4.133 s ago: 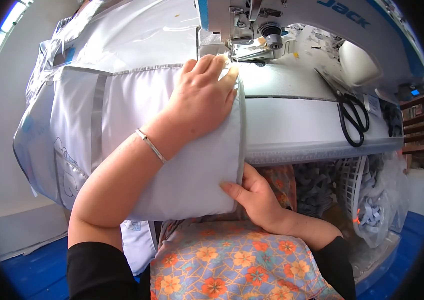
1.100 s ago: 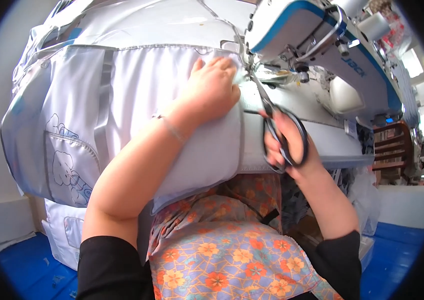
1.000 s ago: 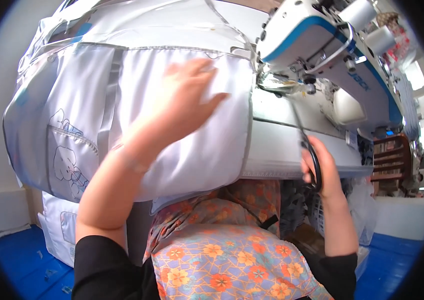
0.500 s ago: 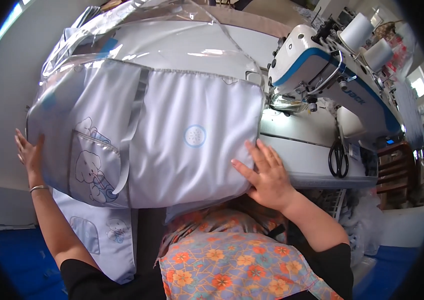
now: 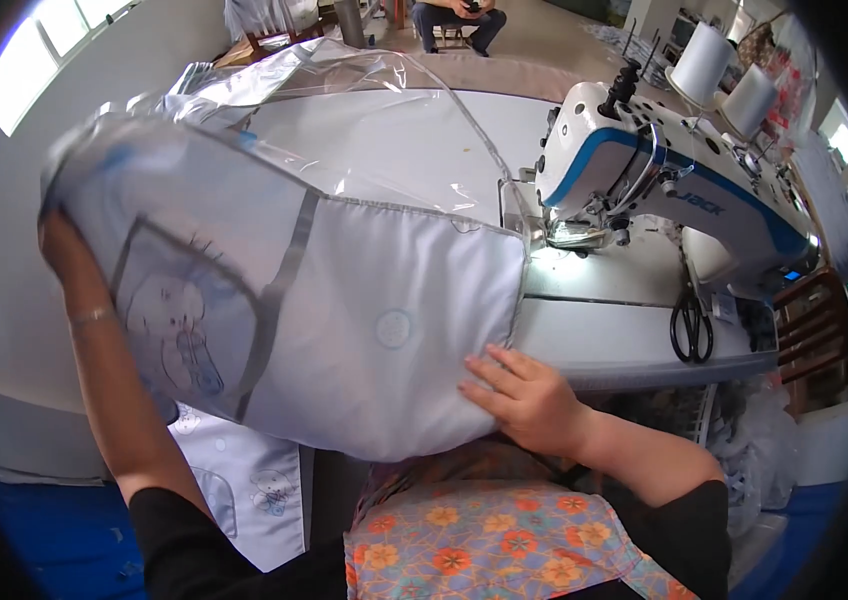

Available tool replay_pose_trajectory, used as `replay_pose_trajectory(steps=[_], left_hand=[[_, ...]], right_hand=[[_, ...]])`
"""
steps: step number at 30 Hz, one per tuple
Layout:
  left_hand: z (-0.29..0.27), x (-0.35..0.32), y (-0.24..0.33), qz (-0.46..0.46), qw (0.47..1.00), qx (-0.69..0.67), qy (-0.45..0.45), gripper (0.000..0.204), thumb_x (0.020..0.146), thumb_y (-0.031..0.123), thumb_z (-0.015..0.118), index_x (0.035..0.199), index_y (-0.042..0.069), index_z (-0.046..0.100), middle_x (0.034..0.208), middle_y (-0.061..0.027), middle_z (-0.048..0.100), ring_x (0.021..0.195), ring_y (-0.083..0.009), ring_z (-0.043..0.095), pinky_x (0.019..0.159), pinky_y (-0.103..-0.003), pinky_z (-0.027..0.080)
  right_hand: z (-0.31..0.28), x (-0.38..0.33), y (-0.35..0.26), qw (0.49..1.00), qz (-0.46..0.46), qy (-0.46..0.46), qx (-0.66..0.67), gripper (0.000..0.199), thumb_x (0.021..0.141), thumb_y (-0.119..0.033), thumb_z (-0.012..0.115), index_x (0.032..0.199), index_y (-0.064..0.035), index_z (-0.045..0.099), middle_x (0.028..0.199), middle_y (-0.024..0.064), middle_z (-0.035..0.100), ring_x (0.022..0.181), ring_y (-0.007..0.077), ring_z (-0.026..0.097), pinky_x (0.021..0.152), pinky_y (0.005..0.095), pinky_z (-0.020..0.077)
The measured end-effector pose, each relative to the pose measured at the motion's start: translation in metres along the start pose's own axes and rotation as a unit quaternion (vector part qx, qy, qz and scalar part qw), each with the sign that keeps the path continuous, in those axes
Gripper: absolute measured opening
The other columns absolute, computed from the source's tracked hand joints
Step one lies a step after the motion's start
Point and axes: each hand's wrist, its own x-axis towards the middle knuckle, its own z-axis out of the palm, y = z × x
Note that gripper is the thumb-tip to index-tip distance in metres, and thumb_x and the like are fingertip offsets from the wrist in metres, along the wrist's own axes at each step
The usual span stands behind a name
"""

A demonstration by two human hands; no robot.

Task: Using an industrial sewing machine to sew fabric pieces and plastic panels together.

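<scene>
A white cloth piece [image 5: 414, 285] with grey binding lies across the table in front of me. It bears a round blue print, a grey strip [image 5: 281, 285] and a pocket with a cartoon puppy [image 5: 179, 320]. Clear plastic sheeting [image 5: 374, 75] spreads along its far side. My left hand [image 5: 62, 245] is at the raised left end of the cloth, its fingers hidden behind the fabric. That end is blurred by motion. On the near right corner rests my right hand [image 5: 529, 395], fingers stretched out flat on the cloth.
A white and blue sewing machine [image 5: 634, 165] with its lamp lit stands at the right, thread cones [image 5: 701, 62] behind it. Black scissors [image 5: 691, 325] lie by the table's front edge. Another printed cloth [image 5: 254, 490] hangs below. A person [image 5: 459, 15] sits beyond the table.
My left hand has raised the left end of the cloth, which now slants and hides the fingers. My right hand has slid toward me along the cloth's right edge. The view has tilted upward.
</scene>
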Motion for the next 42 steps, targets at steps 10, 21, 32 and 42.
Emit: replay_pose_trajectory(steps=[10, 21, 32, 42], left_hand=[[0.357, -0.085, 0.166, 0.156, 0.987, -0.029, 0.002, 0.031, 0.103, 0.016, 0.049, 0.118, -0.004, 0.067, 0.114, -0.0137, 0.07, 0.103, -0.0233, 0.066, 0.096, -0.037, 0.05], [0.018, -0.124, 0.014, 0.259, 0.936, 0.238, 0.01, 0.025, 0.102, 0.016, 0.053, 0.113, -0.001, 0.068, 0.11, -0.0122, 0.07, 0.099, -0.0236, 0.067, 0.094, -0.038, 0.051], [-0.172, -0.588, -0.229, -0.328, 0.675, 0.578, -0.321, 0.096, 0.075, 0.039, 0.084, 0.151, 0.003, 0.038, 0.158, -0.0207, 0.035, 0.146, -0.0366, 0.034, 0.117, -0.058, 0.027], [-0.214, -0.636, -0.29, -0.264, 0.534, 0.647, -0.476, 0.06, 0.099, 0.018, 0.048, 0.157, 0.012, 0.032, 0.165, -0.0143, 0.026, 0.152, -0.0327, 0.024, 0.119, -0.061, 0.021]], right_hand=[[0.053, 0.178, -0.042, 0.966, -0.094, -0.234, 0.063, 0.02, 0.077, -0.017, 0.065, 0.091, -0.0057, 0.075, 0.095, 0.0151, 0.073, 0.084, 0.035, 0.072, 0.075, 0.046, 0.058], [0.094, 0.284, 0.233, 0.955, 0.237, 0.174, -0.036, 0.05, 0.094, -0.033, 0.063, 0.134, -0.0047, 0.06, 0.135, 0.0204, 0.061, 0.125, 0.0308, 0.058, 0.104, 0.0427, 0.0442], [0.052, 0.099, 0.001, 0.963, -0.045, -0.262, -0.033, 0.092, 0.075, -0.026, 0.08, 0.155, -0.0127, 0.038, 0.162, 0.0269, 0.029, 0.148, 0.0484, 0.029, 0.119, 0.0593, 0.0239], [0.042, 0.1, 0.002, 0.937, -0.066, -0.333, -0.088, 0.102, 0.068, -0.011, 0.062, 0.16, -0.0149, 0.02, 0.159, 0.039, 0.017, 0.144, 0.0619, 0.024, 0.113, 0.0732, 0.0231]])
